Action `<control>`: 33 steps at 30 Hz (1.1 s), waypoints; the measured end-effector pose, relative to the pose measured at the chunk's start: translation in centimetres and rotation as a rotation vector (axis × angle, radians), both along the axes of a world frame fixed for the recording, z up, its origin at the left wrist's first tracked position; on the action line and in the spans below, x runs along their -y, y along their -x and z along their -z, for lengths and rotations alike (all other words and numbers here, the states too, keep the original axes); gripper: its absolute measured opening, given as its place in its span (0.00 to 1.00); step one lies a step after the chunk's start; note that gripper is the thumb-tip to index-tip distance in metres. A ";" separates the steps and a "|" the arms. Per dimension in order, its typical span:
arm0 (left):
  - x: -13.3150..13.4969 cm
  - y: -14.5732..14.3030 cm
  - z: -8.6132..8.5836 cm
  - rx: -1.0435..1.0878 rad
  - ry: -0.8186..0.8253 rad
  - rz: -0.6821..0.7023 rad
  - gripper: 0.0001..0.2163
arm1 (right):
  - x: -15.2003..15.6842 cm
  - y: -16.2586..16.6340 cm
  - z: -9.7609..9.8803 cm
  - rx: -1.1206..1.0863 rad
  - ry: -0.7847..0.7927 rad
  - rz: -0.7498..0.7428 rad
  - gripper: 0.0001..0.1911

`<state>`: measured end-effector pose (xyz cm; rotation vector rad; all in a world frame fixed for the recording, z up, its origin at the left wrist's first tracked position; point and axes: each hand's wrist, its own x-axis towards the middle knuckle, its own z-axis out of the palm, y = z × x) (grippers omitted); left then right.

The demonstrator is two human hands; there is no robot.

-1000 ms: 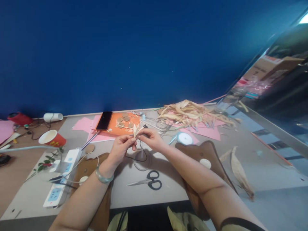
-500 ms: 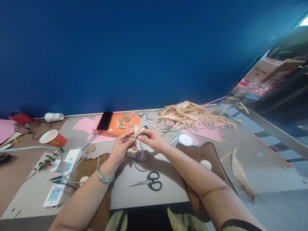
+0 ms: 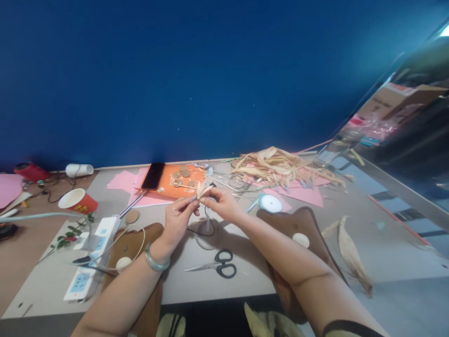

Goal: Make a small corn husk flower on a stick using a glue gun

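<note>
Between my fingertips, above the middle of the table, is a small pale piece of dried corn husk (image 3: pixel 199 191) with pointed tips standing up. My left hand (image 3: pixel 179 214) pinches its base from the left, a bangle on that wrist. From the right, my right hand (image 3: pixel 220 204) is closed on the same piece with thumb and fingers. Black-handled scissors (image 3: pixel 213 266) lie on the table nearer to me, blades pointing left. Beneath my hands, a thin cable and a round clear item are partly hidden.
A heap of dried husks (image 3: pixel 277 168) lies on pink paper at the back right, by a ribbon roll (image 3: pixel 271 203). A phone (image 3: pixel 153 176) rests on an orange sheet (image 3: pixel 171 187). At left are a power strip (image 3: pixel 93 260) and a paper cup (image 3: pixel 79 201).
My left hand has shifted slightly, its fingers closing nearer the base of the husk piece, and its forearm has moved a little right. My right hand stays almost still.
</note>
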<state>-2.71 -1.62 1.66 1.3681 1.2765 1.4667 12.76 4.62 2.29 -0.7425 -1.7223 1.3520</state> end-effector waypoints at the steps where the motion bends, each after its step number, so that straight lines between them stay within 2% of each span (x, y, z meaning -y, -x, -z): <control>1: 0.0 0.0 0.1 -0.006 -0.006 -0.005 0.11 | 0.0 0.0 -0.1 -0.002 0.005 0.000 0.09; 8: -0.4 0.0 0.4 0.128 0.086 -0.011 0.07 | 0.0 0.1 -0.1 -0.018 0.032 -0.006 0.12; 16: -0.8 -0.1 0.4 0.297 0.173 0.014 0.10 | 0.0 0.2 0.2 -0.051 0.081 0.003 0.16; 23: -1.1 0.0 0.6 0.387 0.217 0.006 0.11 | -0.2 0.0 0.3 0.023 0.115 -0.015 0.16; 25: -1.2 0.0 0.6 0.396 0.216 -0.020 0.11 | -0.8 -0.4 0.2 0.086 0.060 -0.001 0.15; 28: -1.3 0.2 0.5 0.412 0.212 -0.066 0.11 | -2.0 -1.4 -0.2 0.261 -0.126 0.107 0.11; 33: -1.6 0.4 0.5 0.449 0.190 -0.115 0.11 | -3.7 -3.4 -1.2 0.778 -0.421 0.354 0.09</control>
